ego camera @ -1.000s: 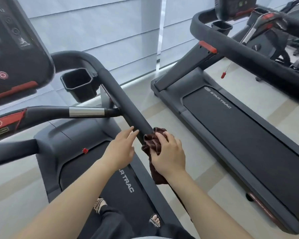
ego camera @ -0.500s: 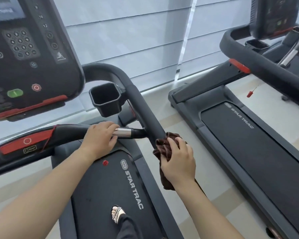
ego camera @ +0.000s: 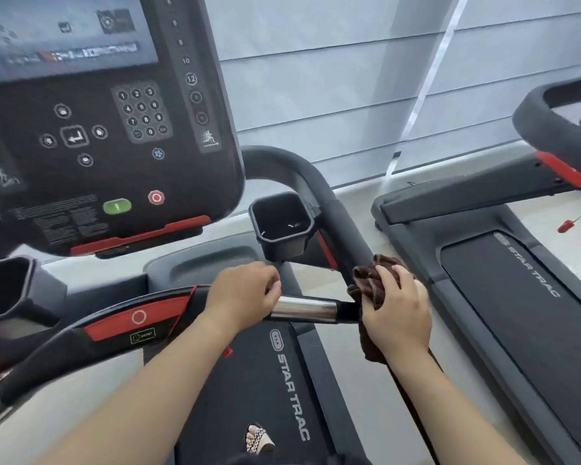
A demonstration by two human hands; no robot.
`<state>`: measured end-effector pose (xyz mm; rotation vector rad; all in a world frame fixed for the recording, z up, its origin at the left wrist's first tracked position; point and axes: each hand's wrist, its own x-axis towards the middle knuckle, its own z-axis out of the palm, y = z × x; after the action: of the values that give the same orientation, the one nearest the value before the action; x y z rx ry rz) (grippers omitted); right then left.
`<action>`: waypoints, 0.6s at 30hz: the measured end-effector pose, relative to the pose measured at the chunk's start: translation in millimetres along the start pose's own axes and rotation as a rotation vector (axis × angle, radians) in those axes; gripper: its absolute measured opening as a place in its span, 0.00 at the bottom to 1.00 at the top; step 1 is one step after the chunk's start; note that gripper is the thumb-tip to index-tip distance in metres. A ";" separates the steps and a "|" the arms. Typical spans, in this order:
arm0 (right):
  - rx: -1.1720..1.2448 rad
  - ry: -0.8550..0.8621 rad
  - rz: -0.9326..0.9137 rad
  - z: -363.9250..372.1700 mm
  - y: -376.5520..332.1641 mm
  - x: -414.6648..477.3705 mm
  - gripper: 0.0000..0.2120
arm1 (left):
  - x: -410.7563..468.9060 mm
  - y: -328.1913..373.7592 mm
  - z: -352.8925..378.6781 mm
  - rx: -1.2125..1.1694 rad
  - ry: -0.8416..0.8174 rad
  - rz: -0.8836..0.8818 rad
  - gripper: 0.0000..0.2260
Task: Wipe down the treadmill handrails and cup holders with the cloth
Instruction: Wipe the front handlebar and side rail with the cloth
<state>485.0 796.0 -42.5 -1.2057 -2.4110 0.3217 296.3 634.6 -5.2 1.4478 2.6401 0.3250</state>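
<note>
My right hand (ego camera: 398, 310) grips a dark brown cloth (ego camera: 371, 280) pressed against the black right handrail (ego camera: 336, 209) of the treadmill, just where the front crossbar meets it. My left hand (ego camera: 245, 293) is closed around that front crossbar (ego camera: 302, 308), next to its silver sensor section. A black cup holder (ego camera: 282, 226) hangs on the inner side of the right handrail, above my hands. A second cup holder (ego camera: 7, 290) shows at the left edge.
The console (ego camera: 108, 129) with screen, keypad and green and red buttons hangs above the crossbar. The treadmill belt (ego camera: 265, 380) lies below, with a sandalled foot (ego camera: 257, 437) on it. A second treadmill (ego camera: 517, 297) stands to the right across a strip of floor.
My left hand went from beside the right handrail to gripping the front crossbar. My right hand slid the cloth up the handrail toward the crossbar joint. The view tilted up to the console.
</note>
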 end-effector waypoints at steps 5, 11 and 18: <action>-0.049 0.017 -0.006 13.0 -15.2 15.1 0.26 | 4.7 -0.1 5.4 0.025 0.025 -0.003 0.09; 0.053 -0.028 -0.008 27.0 -32.0 54.4 0.24 | 4.8 -2.1 5.3 -0.055 -0.035 -0.031 0.10; 0.255 -0.163 -0.009 22.0 -52.0 115.6 0.18 | 36.4 -31.1 -13.8 -0.183 -0.030 -0.187 0.10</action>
<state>376.4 857.4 -11.1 -1.0903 -2.4175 0.7264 248.5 647.2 0.9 1.1330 2.6162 0.5058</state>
